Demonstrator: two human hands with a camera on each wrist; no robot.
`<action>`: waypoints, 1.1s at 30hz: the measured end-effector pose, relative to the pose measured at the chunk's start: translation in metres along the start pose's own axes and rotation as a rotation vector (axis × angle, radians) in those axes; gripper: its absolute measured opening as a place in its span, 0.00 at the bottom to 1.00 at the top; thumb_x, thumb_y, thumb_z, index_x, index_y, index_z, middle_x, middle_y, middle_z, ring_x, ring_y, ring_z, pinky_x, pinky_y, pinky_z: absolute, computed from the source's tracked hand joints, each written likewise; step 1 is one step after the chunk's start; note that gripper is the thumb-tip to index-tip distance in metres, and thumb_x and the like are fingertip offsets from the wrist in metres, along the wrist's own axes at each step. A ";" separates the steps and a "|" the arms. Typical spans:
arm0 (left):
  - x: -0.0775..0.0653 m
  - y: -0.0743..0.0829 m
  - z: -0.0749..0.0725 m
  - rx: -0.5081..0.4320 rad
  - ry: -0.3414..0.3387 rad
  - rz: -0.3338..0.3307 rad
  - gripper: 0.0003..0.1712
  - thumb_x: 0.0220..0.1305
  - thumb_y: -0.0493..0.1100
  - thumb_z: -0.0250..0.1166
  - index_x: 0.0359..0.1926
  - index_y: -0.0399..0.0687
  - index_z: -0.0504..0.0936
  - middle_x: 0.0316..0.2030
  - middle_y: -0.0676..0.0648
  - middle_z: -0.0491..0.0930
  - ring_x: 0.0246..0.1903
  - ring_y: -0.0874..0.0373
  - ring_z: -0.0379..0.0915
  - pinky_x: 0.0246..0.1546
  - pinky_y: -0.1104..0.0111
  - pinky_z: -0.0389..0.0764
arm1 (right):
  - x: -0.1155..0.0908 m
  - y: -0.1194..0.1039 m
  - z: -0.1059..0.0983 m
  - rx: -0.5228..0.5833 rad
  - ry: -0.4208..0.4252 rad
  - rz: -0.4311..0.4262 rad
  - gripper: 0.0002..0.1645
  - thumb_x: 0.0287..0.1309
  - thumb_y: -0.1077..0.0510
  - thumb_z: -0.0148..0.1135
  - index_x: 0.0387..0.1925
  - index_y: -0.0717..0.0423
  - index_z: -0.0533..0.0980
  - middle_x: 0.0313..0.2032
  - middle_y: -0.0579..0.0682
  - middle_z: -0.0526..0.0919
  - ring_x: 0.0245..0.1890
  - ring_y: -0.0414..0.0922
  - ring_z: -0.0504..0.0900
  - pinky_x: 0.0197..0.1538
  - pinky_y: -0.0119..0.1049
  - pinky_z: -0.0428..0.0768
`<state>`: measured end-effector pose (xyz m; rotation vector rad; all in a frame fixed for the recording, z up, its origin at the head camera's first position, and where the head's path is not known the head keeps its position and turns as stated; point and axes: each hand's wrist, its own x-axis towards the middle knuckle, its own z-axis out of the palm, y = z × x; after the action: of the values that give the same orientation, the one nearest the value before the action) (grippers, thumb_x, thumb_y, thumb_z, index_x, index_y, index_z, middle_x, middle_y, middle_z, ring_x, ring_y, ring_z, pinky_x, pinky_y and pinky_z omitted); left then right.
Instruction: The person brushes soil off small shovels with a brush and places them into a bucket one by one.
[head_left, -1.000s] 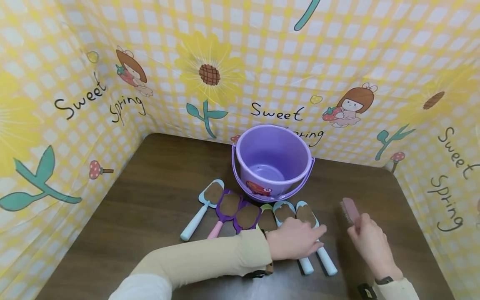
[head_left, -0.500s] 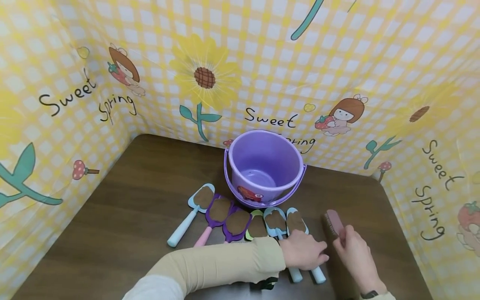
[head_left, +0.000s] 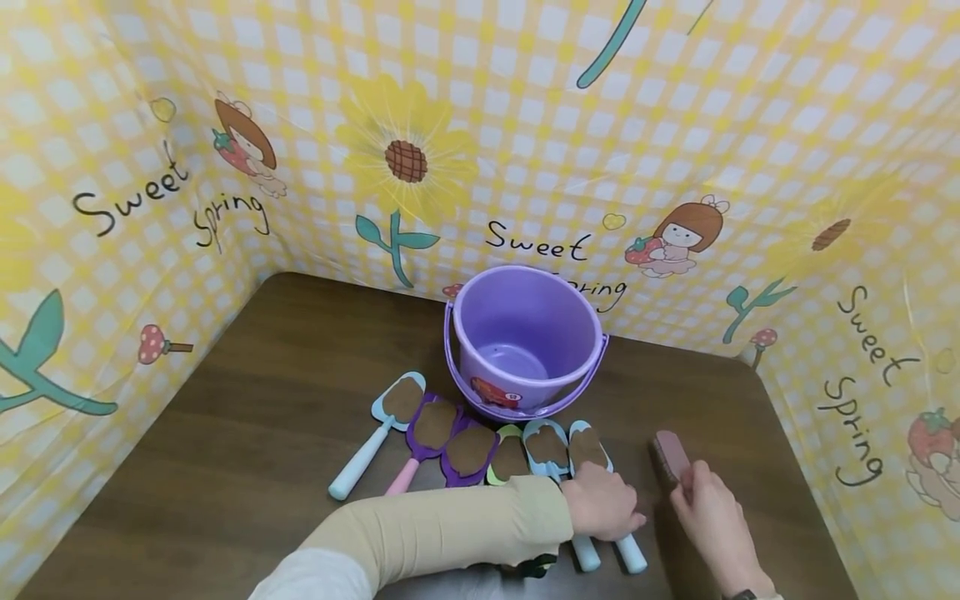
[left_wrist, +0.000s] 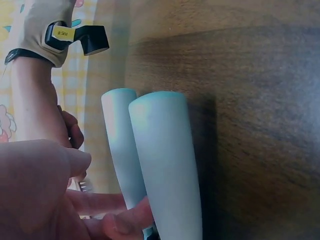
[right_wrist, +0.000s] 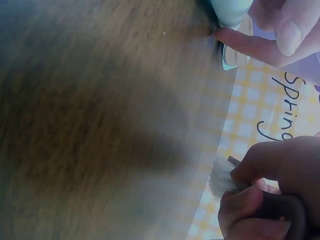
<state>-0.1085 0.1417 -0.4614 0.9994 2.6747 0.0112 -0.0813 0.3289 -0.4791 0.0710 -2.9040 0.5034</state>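
Observation:
In the head view my left hand (head_left: 603, 504) reaches over the handles of the two right-hand light blue toy shovels. A finger touches the outermost shovel (head_left: 631, 554) near its neck, and the thumb stands apart from it. Both pale handles (left_wrist: 167, 165) appear side by side in the left wrist view. My right hand (head_left: 716, 521) grips a pinkish-brown brush (head_left: 672, 454) just above the table, its pale bristles turned left. Further left lie two purple shovels (head_left: 468, 450), a green one (head_left: 507, 458) and another light blue one (head_left: 362, 458). Brown covers the middle of their blades.
A purple bucket (head_left: 517, 400) with its handle lowered stands behind the shovels, close to the back wall. Yellow checked cloth (head_left: 525, 125) closes off the back and both sides of the dark wooden table (head_left: 315, 342).
The head view has shifted slightly. The left-hand fingers have drawn in toward the outer blue handle. My right hand keeps its grip on the brush, a little nearer the left hand.

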 end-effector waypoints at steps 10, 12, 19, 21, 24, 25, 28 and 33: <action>-0.001 -0.005 0.002 -0.090 0.014 0.045 0.19 0.78 0.64 0.54 0.44 0.61 0.85 0.36 0.57 0.86 0.34 0.62 0.82 0.32 0.67 0.81 | 0.003 -0.002 0.001 -0.002 -0.030 0.013 0.09 0.57 0.66 0.62 0.36 0.64 0.70 0.29 0.57 0.76 0.25 0.56 0.78 0.27 0.56 0.77; -0.002 -0.006 0.001 -0.112 0.020 0.053 0.19 0.77 0.64 0.54 0.43 0.60 0.84 0.34 0.57 0.85 0.32 0.62 0.81 0.31 0.67 0.80 | 0.003 -0.002 0.001 -0.006 -0.033 0.019 0.09 0.57 0.66 0.62 0.36 0.65 0.70 0.29 0.58 0.76 0.25 0.56 0.79 0.27 0.56 0.78; -0.008 -0.011 -0.006 -0.203 -0.010 0.003 0.22 0.74 0.67 0.57 0.46 0.60 0.85 0.36 0.55 0.86 0.32 0.62 0.81 0.33 0.67 0.80 | 0.001 0.000 0.000 -0.011 -0.014 0.005 0.09 0.57 0.67 0.62 0.34 0.63 0.69 0.27 0.56 0.75 0.24 0.57 0.79 0.26 0.56 0.77; -0.010 -0.013 -0.008 -0.212 0.002 -0.018 0.21 0.73 0.67 0.59 0.46 0.58 0.85 0.36 0.54 0.86 0.33 0.62 0.82 0.33 0.68 0.81 | 0.001 0.000 0.000 -0.009 -0.026 0.011 0.09 0.57 0.66 0.62 0.34 0.63 0.69 0.27 0.57 0.75 0.24 0.56 0.79 0.26 0.56 0.78; -0.007 -0.017 -0.006 -0.239 -0.007 -0.029 0.17 0.70 0.61 0.64 0.47 0.57 0.82 0.34 0.54 0.83 0.32 0.61 0.80 0.32 0.68 0.80 | 0.001 0.000 0.000 -0.007 -0.054 0.032 0.09 0.59 0.66 0.62 0.36 0.64 0.69 0.29 0.58 0.76 0.25 0.56 0.79 0.26 0.54 0.79; -0.002 -0.018 -0.001 -0.246 -0.009 -0.031 0.15 0.69 0.59 0.65 0.47 0.57 0.81 0.32 0.54 0.82 0.31 0.61 0.79 0.32 0.68 0.79 | 0.001 -0.001 -0.001 -0.005 -0.061 0.039 0.09 0.59 0.65 0.62 0.36 0.65 0.69 0.29 0.59 0.76 0.25 0.56 0.79 0.26 0.54 0.79; 0.006 -0.023 0.006 -0.272 -0.033 -0.040 0.12 0.63 0.52 0.69 0.44 0.56 0.81 0.30 0.54 0.79 0.30 0.59 0.76 0.31 0.68 0.78 | 0.001 -0.001 -0.001 -0.002 -0.082 0.057 0.09 0.59 0.65 0.61 0.37 0.66 0.70 0.30 0.61 0.77 0.26 0.57 0.80 0.27 0.54 0.80; 0.007 -0.031 0.009 -0.329 -0.030 -0.031 0.09 0.62 0.46 0.70 0.39 0.56 0.78 0.30 0.53 0.80 0.18 0.61 0.76 0.20 0.70 0.77 | 0.001 0.000 -0.001 -0.009 -0.091 0.067 0.10 0.60 0.65 0.61 0.38 0.67 0.70 0.31 0.62 0.78 0.27 0.57 0.81 0.28 0.55 0.80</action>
<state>-0.1306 0.1218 -0.4750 0.8453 2.5473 0.4118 -0.0821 0.3294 -0.4777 -0.0046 -3.0063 0.5107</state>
